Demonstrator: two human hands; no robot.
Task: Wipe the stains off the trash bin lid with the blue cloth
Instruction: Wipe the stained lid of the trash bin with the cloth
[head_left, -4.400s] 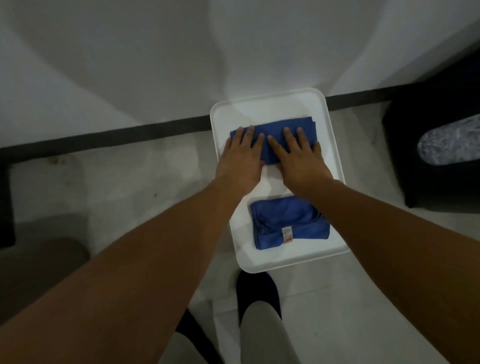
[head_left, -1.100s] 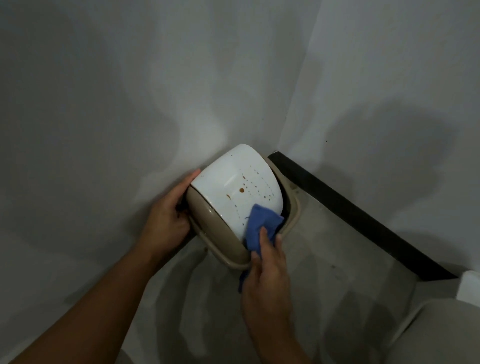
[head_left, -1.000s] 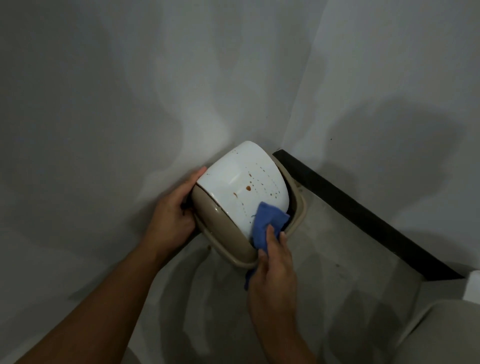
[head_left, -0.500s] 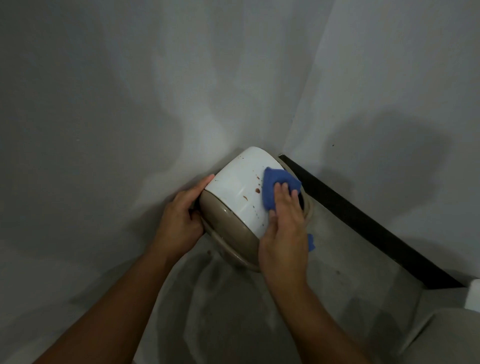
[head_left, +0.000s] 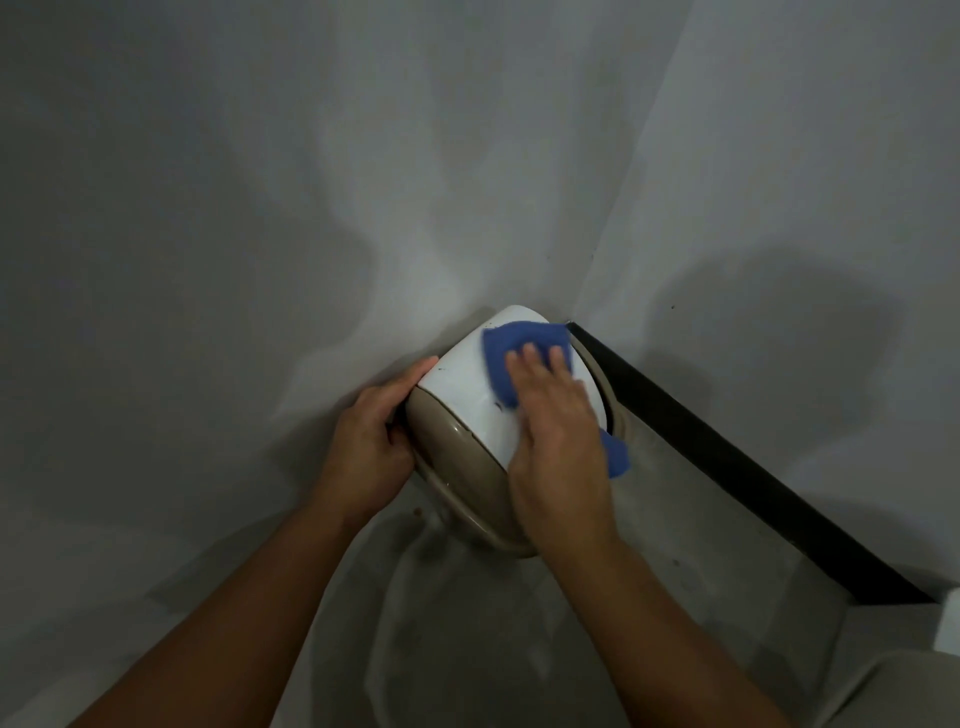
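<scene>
A trash bin with a white curved lid (head_left: 470, 387) and a beige rim (head_left: 457, 467) stands in the corner of two walls. My left hand (head_left: 371, 444) grips the bin's left side at the lid's edge. My right hand (head_left: 558, 431) lies flat on the lid and presses the blue cloth (head_left: 514, 356) against its upper right part. One corner of the cloth hangs out below my palm on the right. A small dark smear shows on the lid just left of my right hand. The cloth and hand hide the rest of the lid.
Grey walls meet right behind the bin. A black baseboard (head_left: 727, 467) runs along the right wall down to the lower right. The floor (head_left: 467, 649) below the bin is grey with a few small brown specks. Something white (head_left: 948, 621) shows at the right edge.
My right hand slid the cloth from the lid's lower edge up and across to its upper right. Most brown spots seen earlier no longer show. My left hand kept its hold.
</scene>
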